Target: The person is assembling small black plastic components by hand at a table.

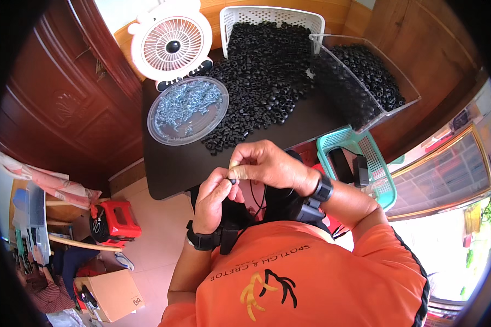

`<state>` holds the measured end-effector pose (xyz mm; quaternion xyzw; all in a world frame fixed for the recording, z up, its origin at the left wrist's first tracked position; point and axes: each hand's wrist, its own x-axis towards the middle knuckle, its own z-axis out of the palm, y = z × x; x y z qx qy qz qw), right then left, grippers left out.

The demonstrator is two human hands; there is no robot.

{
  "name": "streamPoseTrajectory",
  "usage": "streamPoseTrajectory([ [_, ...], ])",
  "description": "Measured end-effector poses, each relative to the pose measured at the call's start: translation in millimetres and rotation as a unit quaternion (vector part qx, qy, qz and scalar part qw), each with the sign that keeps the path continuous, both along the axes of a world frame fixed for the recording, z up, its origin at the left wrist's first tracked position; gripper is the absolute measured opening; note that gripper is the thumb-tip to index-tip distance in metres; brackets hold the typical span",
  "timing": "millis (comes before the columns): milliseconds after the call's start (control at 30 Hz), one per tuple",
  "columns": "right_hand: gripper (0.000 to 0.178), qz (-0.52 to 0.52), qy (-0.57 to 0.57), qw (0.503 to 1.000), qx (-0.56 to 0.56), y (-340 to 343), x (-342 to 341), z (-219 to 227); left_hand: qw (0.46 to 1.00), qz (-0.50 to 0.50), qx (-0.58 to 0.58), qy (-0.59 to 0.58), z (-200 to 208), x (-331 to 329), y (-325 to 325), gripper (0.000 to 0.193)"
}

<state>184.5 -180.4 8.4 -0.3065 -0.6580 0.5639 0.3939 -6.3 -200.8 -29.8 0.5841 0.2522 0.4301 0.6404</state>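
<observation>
Over the table's front edge, my two hands meet at the fingertips. My left hand (211,200) pinches a small black plastic part (233,181) between thumb and fingers. My right hand (267,165) is closed in a pinch right at that part; whatever its fingertips hold is too small to make out. Just beyond the hands spreads a pile of small black ring-like plastic parts (256,92). To the left of the pile, a round clear plastic tray (154,124) carries many tiny shiny metal pieces (185,103), whose exact kind I cannot tell.
A white basket (316,19) lies tipped behind the pile. A clear bin (384,113) of black parts stands right. Below it is a turquoise basket (386,188) with dark objects. A white fan (173,46) stands behind the tray on the dark table (169,169). A red case (126,220) sits left.
</observation>
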Motion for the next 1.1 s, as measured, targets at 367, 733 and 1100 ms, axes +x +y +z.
streamPoseTrajectory([
  [367, 0.016, -0.229, -0.266, 0.846, 0.401, -14.5, 22.0, -21.3, 0.988, 0.045, -0.104, -0.107, -17.3, -1.8, 1.8, 0.026],
  [733, 0.017, -0.381, -0.343, 0.825, 0.238, 40.1, 53.3, -28.8, 0.989, 0.050, -0.105, -0.094, -15.4, -3.2, 3.2, 0.023],
  [1100, 0.014, -0.385, -0.335, 0.794, 0.329, 54.0, 47.8, -38.0, 0.992, 0.038, -0.096, -0.074, -13.2, -3.7, 2.6, 0.022],
])
